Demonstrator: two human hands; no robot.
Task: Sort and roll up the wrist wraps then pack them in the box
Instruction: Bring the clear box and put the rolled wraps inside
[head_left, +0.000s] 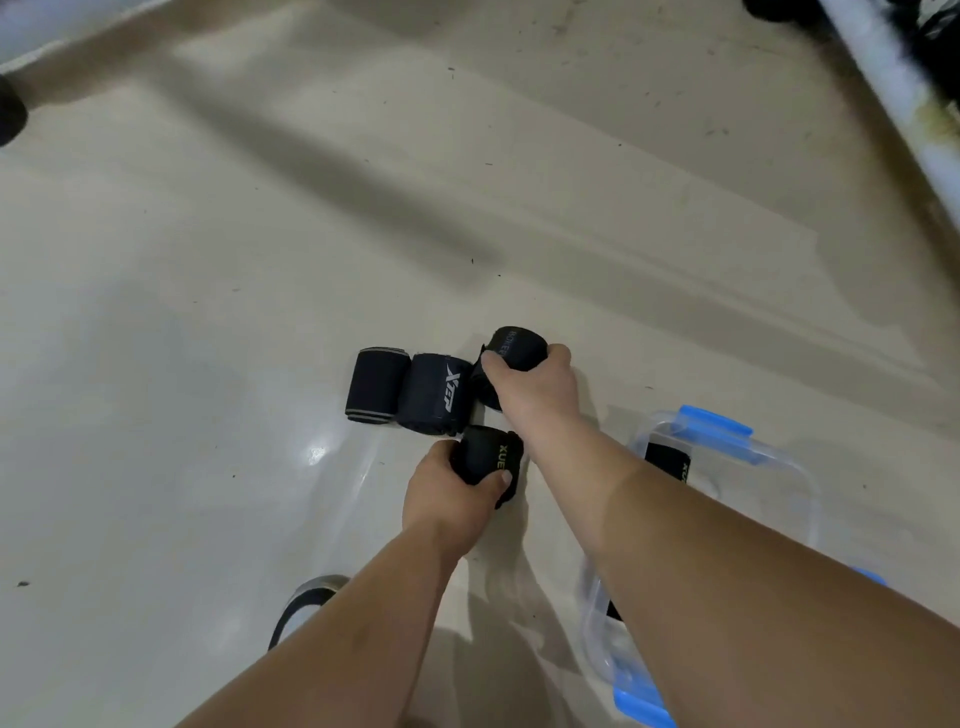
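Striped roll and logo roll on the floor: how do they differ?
The striped roll has pale bands at both ends and no print showing; the logo roll bears a white logo and looks fatter. Both are dark, rolled up and lie side by side on the floor.

Location: indoor floor area; room type not determinable. Evidence: glossy beige hard floor (208, 312) with scattered grit; stained white metal rail (901, 98) at 1 o'clock.

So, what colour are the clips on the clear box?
Blue; the clips show best in the head view.
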